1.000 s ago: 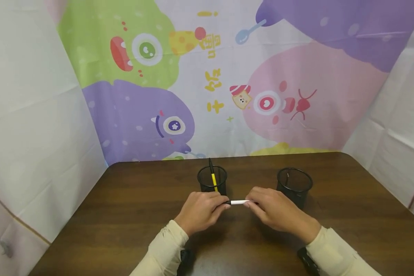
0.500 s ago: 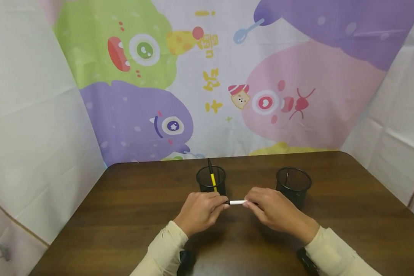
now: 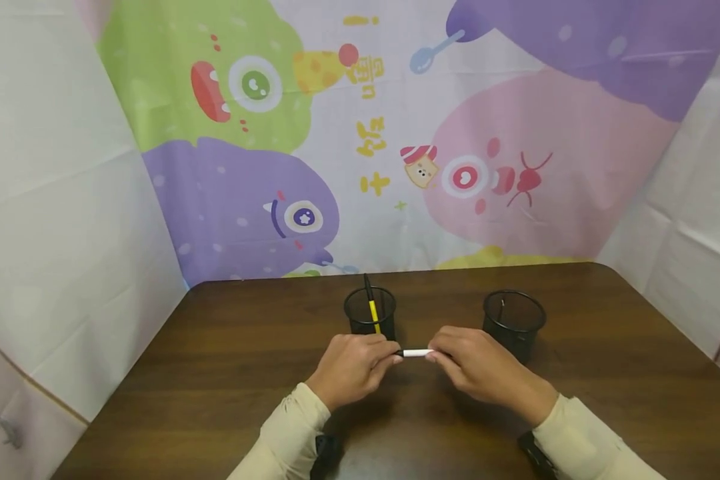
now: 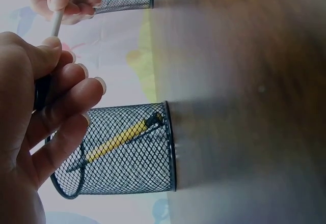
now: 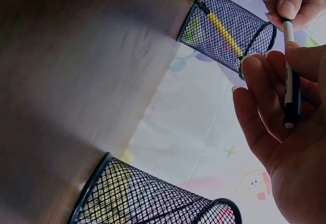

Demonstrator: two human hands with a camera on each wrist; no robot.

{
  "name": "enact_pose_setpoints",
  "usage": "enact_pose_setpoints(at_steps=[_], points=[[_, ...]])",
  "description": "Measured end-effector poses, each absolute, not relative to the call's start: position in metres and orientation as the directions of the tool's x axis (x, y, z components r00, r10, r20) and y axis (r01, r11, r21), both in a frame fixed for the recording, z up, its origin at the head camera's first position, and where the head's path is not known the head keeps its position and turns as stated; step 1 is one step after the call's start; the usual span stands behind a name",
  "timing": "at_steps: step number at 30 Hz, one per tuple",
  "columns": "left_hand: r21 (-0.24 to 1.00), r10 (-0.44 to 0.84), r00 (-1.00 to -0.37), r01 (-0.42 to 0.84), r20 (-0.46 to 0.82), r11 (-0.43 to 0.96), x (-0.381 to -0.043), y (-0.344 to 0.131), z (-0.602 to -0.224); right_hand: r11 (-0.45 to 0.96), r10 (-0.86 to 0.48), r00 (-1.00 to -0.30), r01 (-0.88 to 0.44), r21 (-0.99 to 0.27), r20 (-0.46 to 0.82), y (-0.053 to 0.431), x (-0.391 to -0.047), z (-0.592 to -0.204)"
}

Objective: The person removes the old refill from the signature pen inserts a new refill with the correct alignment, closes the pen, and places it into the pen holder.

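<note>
A white marker pen (image 3: 417,353) with black ends lies level between both hands, in front of the cups. My left hand (image 3: 354,370) pinches its black end between thumb and fingers, hiding the tip. My right hand (image 3: 477,367) pinches the white barrel from the other side. In the right wrist view the marker pen (image 5: 289,89) runs along the palm, its black butt showing below the thumb. Behind my left hand stands a black mesh pen cup (image 4: 147,170) with a yellow-and-black pen (image 4: 117,142) leaning in it.
A second black mesh cup (image 3: 519,341) stands behind my right hand, a dark slanting line showing through its mesh. Both cups are on the brown wooden table (image 3: 246,347). A cartoon-printed cloth (image 3: 372,227) hangs behind the table, and white cloth (image 3: 78,160) borders its sides.
</note>
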State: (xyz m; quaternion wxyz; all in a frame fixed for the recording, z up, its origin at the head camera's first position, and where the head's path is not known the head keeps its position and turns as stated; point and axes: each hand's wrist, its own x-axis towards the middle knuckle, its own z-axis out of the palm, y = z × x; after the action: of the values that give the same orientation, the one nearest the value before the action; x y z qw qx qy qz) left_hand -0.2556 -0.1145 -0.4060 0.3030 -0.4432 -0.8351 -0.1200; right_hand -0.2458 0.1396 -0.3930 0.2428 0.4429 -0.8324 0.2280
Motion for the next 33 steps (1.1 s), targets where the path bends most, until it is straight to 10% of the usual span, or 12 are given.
enact_pose_setpoints(at_steps=[33], points=[[0.013, 0.659, -0.493, 0.806, 0.568, 0.592, -0.2539, -0.115, -0.4049, 0.454, -0.63, -0.436, -0.878, -0.151, 0.642, 0.1404, -0.2484, -0.3943]])
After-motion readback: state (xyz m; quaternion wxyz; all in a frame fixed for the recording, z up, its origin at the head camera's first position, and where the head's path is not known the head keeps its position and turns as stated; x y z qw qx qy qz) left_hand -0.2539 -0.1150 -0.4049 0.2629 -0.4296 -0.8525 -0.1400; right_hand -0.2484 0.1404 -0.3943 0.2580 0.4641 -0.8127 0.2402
